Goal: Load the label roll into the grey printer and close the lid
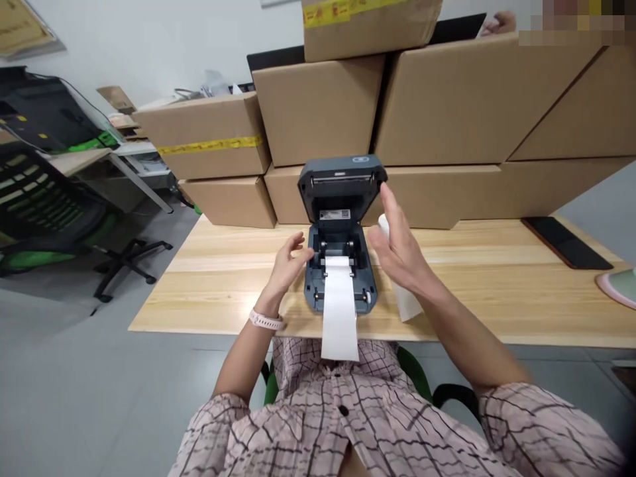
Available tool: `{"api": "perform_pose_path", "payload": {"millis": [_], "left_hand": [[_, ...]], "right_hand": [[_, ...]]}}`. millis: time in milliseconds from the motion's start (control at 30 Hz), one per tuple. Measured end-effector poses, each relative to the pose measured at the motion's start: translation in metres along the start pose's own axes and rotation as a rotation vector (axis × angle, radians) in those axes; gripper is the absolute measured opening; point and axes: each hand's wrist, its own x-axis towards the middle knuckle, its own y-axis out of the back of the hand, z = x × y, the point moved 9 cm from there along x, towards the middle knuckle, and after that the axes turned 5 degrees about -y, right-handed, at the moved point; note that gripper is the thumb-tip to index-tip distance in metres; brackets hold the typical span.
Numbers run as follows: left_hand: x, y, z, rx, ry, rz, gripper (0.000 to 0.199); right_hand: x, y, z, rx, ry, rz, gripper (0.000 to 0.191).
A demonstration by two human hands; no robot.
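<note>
A dark grey label printer sits near the table's front edge with its lid raised. Out of its front, a strip of white label paper hangs past the table edge. My left hand is at the printer's left side, thumb by the body, fingers apart and holding nothing. At the right, my right hand is held upright with fingers stretched, its fingertips at the right edge of the lid; whether they touch it I cannot tell. Partly hidden behind this hand is a white paper roll with a loose end on the table.
Cardboard boxes are stacked along the back of the wooden table. A black phone-like slab lies at the right, near a pale green and pink object. An office chair stands at the left. Part of another person's hand shows behind the boxes.
</note>
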Motion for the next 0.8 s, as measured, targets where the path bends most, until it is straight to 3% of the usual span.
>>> {"api": "perform_pose_path", "payload": {"millis": [133, 233, 300, 400, 467, 667, 800], "left_hand": [[0.009, -0.028, -0.005, 0.021, -0.031, -0.218, 0.082], [0.010, -0.028, -0.009, 0.145, -0.042, -0.219, 0.088], [0.010, -0.024, -0.014, 0.253, -0.015, -0.204, 0.086], [0.008, -0.024, -0.016, 0.317, 0.020, -0.231, 0.079], [0.007, -0.023, -0.016, 0.309, 0.026, -0.236, 0.076], [0.008, -0.026, -0.021, 0.098, 0.018, -0.280, 0.073], [0.007, -0.024, -0.026, 0.000, 0.054, -0.267, 0.079]], "right_hand": [[0.038, 0.007, 0.004, -0.108, 0.019, 0.102, 0.070], [0.044, 0.003, -0.005, -0.280, 0.063, 0.147, 0.052], [0.043, -0.026, -0.010, -0.384, 0.112, -0.085, 0.039], [0.023, -0.090, -0.001, -0.569, 0.160, -0.707, 0.036], [0.011, -0.113, 0.007, -0.639, 0.167, -0.962, 0.032], [0.015, -0.136, 0.016, -0.526, 0.159, -1.190, 0.032], [0.020, -0.116, 0.003, -0.063, 0.135, -1.267, 0.048]]}}
